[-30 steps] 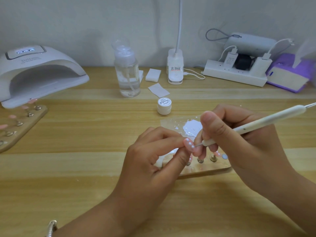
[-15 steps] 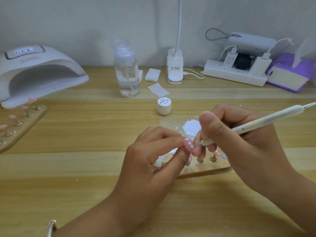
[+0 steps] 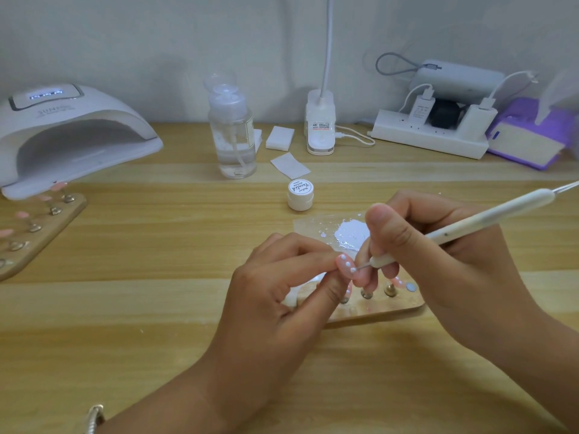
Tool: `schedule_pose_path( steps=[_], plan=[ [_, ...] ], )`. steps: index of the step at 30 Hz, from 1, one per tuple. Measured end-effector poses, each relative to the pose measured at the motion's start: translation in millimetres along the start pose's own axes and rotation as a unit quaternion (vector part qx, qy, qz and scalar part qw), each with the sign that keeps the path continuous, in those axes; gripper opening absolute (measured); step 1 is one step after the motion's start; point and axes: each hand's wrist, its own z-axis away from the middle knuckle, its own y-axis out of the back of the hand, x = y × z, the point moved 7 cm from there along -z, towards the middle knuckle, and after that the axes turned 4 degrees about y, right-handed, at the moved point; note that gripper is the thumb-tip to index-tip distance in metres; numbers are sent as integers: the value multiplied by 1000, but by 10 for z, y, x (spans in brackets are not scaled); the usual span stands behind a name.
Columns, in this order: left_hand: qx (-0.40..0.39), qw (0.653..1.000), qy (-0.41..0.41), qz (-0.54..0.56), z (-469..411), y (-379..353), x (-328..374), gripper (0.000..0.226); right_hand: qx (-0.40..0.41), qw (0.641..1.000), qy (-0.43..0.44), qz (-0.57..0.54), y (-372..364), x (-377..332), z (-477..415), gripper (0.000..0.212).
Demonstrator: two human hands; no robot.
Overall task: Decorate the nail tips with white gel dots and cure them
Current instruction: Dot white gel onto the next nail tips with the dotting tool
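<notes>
Wooden tabletop (image 3: 125,308) fills the frame, with a UV nail lamp (image 3: 72,133) at upper left. At centre, the left hand (image 3: 275,308) pinches a pink nail tip (image 3: 346,266). The right hand (image 3: 438,261) grips a dotting pen (image 3: 488,218), its point on a white dot.

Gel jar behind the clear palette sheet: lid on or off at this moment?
Lid on. The gel jar stands upright on the table with its printed white cap seated on top; no gel inside it is exposed.

Bare forearms (image 3: 175,402), ribbed silver metal bracelet (image 3: 95,418) at the left wrist, short rounded thumbnail (image 3: 377,212) on the right hand (image 3: 445,264).
</notes>
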Motion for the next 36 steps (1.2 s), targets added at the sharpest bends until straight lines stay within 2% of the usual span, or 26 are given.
schedule_pose_path(
  steps=[6, 19, 27, 36],
  plan=[
    [10, 1000, 3, 0, 5, 7, -8, 17, 21, 1000, -12, 7, 52, -17, -28, 35],
    [11, 1000, 4, 3, 9, 4, -28, 18, 46, 998, 19, -31, 115, -156, -81, 35],
    [8, 1000, -5, 4, 16, 8, -35, 14, 22, 1000, 3, 4, 72, -61, -36, 32],
    [33, 999, -10, 7, 13, 39, -23, 9, 85, 994, -6, 63, 249, -85, -73, 41]
  ],
)
